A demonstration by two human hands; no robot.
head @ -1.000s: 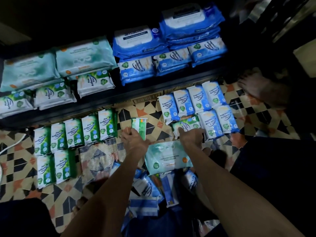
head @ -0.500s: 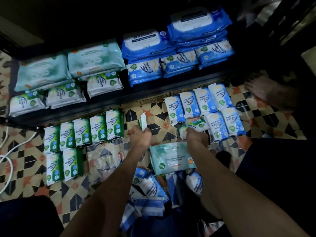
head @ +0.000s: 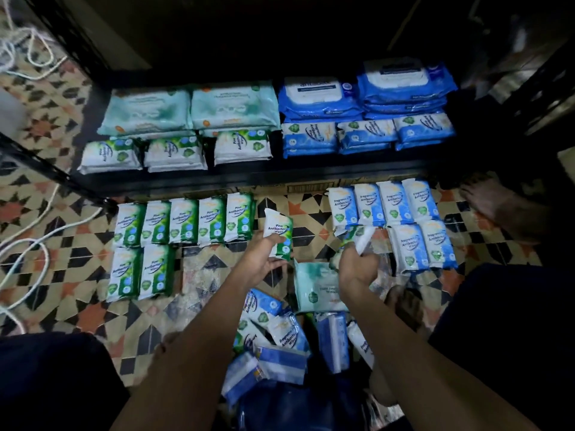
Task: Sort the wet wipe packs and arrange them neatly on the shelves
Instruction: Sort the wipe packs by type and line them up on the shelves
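Both forearms are bare from the lower frame edge up to the hands, with no sleeve, watch, bracelet or ring showing. The left hand [head: 259, 259] and right hand [head: 357, 265] wear no gloves. Dark, plain cloth, apparently trousers, covers the legs on either side of the forearms. Right of the right hand, bare toes show, with no shoe or sock on them.

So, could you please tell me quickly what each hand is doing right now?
Left hand: holds a green Pine pack.
Right hand: grips a pack; blurred, kind unclear.
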